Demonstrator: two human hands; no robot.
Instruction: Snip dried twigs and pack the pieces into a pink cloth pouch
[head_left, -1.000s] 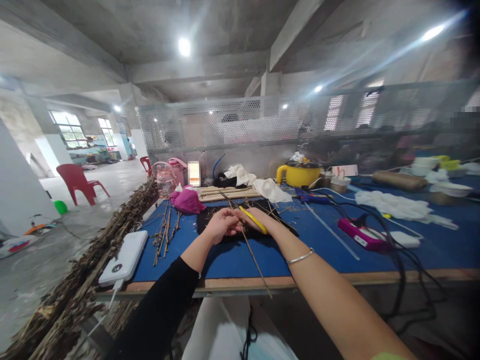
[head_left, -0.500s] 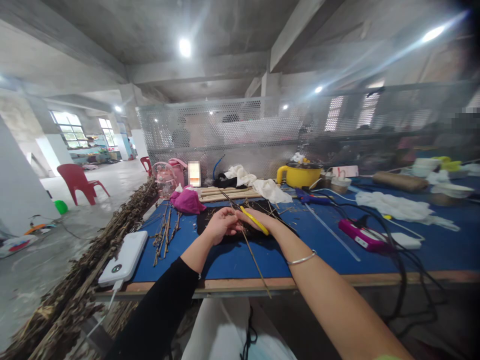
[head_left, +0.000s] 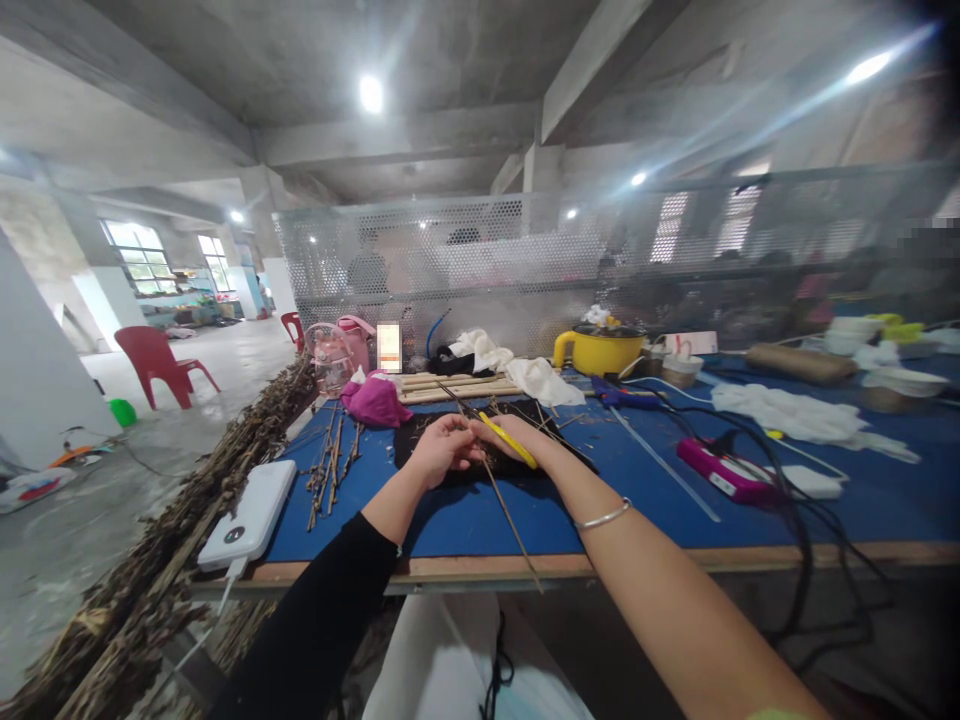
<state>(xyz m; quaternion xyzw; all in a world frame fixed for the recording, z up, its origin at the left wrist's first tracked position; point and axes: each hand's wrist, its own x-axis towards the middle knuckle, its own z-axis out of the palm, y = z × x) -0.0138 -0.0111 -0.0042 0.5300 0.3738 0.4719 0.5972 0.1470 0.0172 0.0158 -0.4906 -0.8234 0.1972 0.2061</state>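
Blue covering and wooden edging at close range, grey concrete beyond: sitting at a table (head_left: 465, 535), facing a perforated metal screen (head_left: 405, 240) under a beamed ceiling (head_left: 457, 50). Looking leftward across a grey floor (head_left: 82, 400) to a red chair (head_left: 161, 360), with dried plants (head_left: 210, 450) massed along the table's left side. Working amid clutter: a white power bank (head_left: 251, 515) near the left front corner, loose stalks (head_left: 330, 470) beside it, a magenta cloth (head_left: 373, 400), pale rods crosswise at the back, a yellow pot (head_left: 604, 352), a purple power strip (head_left: 720, 470) with black cables.

Holding a thin brown stem (head_left: 513, 525) over the dark cloth (head_left: 409, 440), near the middle of the front edge. Slanting its long axis down to the right, pointing the free end bodyward just past the edge. Pinching its upper part with the left hand (head_left: 442, 452), thumb and fingers curled together; being unable to tell the exact contact. Gripping yellow-handled scissors (head_left: 508, 440) in the right hand (head_left: 531, 433), fingers bent and partly hidden, aiming dark blades forward and left.

Keeping nearly the same pose as half a second ago, showing the stem's free end barely higher.
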